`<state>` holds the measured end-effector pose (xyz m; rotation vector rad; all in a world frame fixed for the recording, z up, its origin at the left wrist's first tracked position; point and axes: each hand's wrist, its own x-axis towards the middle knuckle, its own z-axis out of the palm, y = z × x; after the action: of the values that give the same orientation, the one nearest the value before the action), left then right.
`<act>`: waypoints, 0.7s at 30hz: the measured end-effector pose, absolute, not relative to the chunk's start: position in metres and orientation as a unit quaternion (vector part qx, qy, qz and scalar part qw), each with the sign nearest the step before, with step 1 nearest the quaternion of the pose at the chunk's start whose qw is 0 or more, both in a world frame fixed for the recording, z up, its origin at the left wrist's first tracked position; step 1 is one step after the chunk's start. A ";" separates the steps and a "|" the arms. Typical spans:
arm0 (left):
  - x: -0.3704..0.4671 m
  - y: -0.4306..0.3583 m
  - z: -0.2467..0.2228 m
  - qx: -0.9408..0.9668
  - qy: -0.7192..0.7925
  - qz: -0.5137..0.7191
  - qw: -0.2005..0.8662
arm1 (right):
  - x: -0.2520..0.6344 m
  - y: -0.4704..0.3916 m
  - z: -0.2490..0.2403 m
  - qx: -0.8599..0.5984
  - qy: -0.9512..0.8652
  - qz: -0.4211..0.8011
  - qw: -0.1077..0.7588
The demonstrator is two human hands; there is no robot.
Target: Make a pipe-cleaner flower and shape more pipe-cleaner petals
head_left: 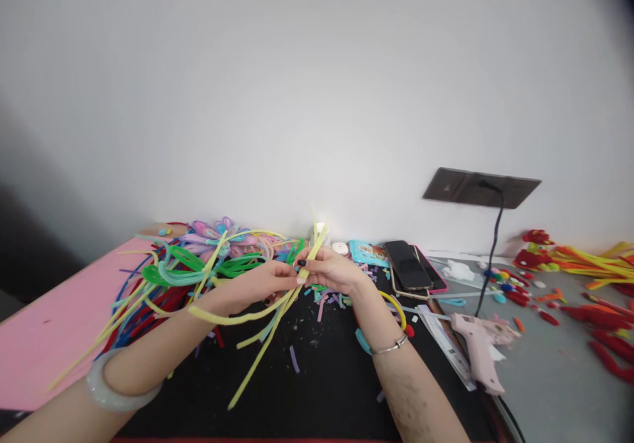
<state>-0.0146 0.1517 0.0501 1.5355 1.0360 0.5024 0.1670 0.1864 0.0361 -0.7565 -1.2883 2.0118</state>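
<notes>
Forearms [166, 340] spanned a black surface [331, 390].
Left fingers [286, 279] and right fingers [321, 269] pinched yellow fuzzy stems [313, 254], ends jutting above and tails hanging below.

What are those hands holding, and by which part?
The left hand and right hand hold a bunch of fuzzy, mostly yellow strips partway along, with ends poking out both ways.

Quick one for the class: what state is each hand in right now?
Left hand: closed, pinching the pale yellow fuzzy stems.
Right hand: closed, holding the same bundle.
</notes>
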 end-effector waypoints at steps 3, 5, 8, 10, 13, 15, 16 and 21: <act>-0.013 0.152 0.045 0.649 0.456 0.215 0.570 | 0.166 0.188 0.035 -0.309 -0.494 0.751 0.311; -0.012 0.152 0.042 0.653 0.471 0.220 0.550 | 0.166 0.188 0.034 -0.330 -0.502 0.736 0.313; -0.012 0.151 0.041 0.655 0.495 0.233 0.521 | 0.166 0.188 0.034 -0.353 -0.509 0.719 0.315; -0.012 0.150 0.041 0.649 0.505 0.237 0.516 | 0.166 0.189 0.032 -0.360 -0.501 0.718 0.323; -0.014 0.150 0.040 0.646 0.507 0.249 0.514 | 0.165 0.192 0.029 -0.359 -0.486 0.721 0.338; -0.015 0.150 0.039 0.647 0.505 0.259 0.510 | 0.165 0.194 0.027 -0.363 -0.476 0.721 0.350; -0.016 0.151 0.039 0.646 0.503 0.263 0.510 | 0.165 0.194 0.026 -0.367 -0.471 0.720 0.355; -0.020 0.154 0.037 0.622 0.515 0.295 0.510 | 0.169 0.199 0.022 -0.393 -0.448 0.706 0.382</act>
<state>-0.0202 0.1539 0.0371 1.4986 1.2412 0.7104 0.1688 0.1985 0.0219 -1.0027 -1.1422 1.8022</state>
